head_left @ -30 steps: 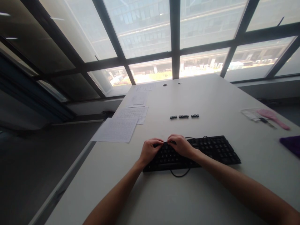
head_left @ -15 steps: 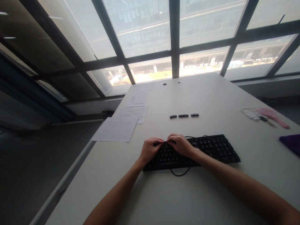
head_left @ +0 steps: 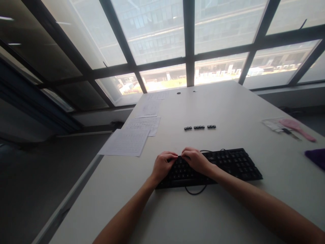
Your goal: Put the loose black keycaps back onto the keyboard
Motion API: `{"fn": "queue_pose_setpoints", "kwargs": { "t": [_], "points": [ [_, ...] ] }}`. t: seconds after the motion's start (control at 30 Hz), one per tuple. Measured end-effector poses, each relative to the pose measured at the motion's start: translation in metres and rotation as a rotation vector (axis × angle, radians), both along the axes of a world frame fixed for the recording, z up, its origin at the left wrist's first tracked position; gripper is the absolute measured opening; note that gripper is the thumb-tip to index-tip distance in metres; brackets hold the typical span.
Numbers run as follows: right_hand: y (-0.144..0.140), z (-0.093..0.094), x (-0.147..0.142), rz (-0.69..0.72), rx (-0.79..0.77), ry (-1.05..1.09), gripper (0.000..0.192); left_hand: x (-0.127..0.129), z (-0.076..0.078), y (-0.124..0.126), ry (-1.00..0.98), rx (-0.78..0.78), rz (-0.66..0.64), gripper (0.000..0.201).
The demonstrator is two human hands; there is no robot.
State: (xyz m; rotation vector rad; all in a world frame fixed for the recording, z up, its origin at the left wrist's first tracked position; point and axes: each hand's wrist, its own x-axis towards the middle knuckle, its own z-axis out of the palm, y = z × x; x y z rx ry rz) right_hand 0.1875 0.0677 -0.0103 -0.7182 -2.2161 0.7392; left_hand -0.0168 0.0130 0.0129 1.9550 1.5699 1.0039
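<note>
A black keyboard [head_left: 238, 164] lies on the white table, with part of its cable [head_left: 195, 193] looping out at the front edge. Over its upper left part, my left hand [head_left: 164, 164] is closed, thumb and fingertips pinched together at the top row. My right hand [head_left: 195, 159] is closed beside it, fingertips bent down onto the same row, almost meeting the left ones. Whatever lies between the fingertips is too small to make out. Beyond the keyboard, several loose black keycaps [head_left: 199, 127] stand in a line of three small groups.
Printed paper sheets [head_left: 125, 142] lie along the table's left edge. To the right are a pink hairbrush [head_left: 296, 127], a clear plastic bag [head_left: 271, 124] and a purple cloth [head_left: 316, 157]. Large windows rise behind the white table [head_left: 215, 105].
Both hands stay at the same spot on the keyboard's top row, with only slight finger movement. The whole view has shifted a little, so everything sits slightly lower.
</note>
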Motion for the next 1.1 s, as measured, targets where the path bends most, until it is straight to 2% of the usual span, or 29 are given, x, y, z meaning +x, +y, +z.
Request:
{"fn": "queue_pose_setpoints", "kwargs": {
  "t": [0.4,0.5,0.6,0.7,0.8,0.87,0.97,1.1],
  "points": [
    [-0.008,0.011,0.000,-0.044,0.181,-0.208,0.016,-0.002,0.007,-0.012,0.347,0.098,-0.141,0.022],
    [-0.012,0.010,0.000,-0.066,0.169,-0.230,0.017,0.001,0.008,-0.015,0.354,0.095,-0.118,0.022],
    [-0.009,0.011,0.006,-0.045,0.110,-0.196,0.010,0.000,0.010,-0.008,0.289,0.071,-0.103,0.019],
    [0.015,0.018,0.015,-0.060,0.067,-0.155,0.008,0.000,0.013,0.020,0.180,0.029,-0.086,0.012],
    [0.060,0.028,0.021,-0.252,0.089,-0.201,0.012,0.006,0.014,0.069,0.139,-0.034,0.041,0.019],
    [0.096,0.032,0.022,-0.363,0.126,-0.307,0.013,0.014,0.011,0.105,0.147,-0.041,0.080,0.022],
    [0.139,0.032,0.018,-0.386,0.143,-0.373,0.015,0.029,0.004,0.150,0.166,-0.048,0.108,0.026],
    [0.168,0.023,0.010,-0.344,0.147,-0.438,0.013,0.043,-0.006,0.185,0.192,-0.063,0.117,0.026]
  ]
}}
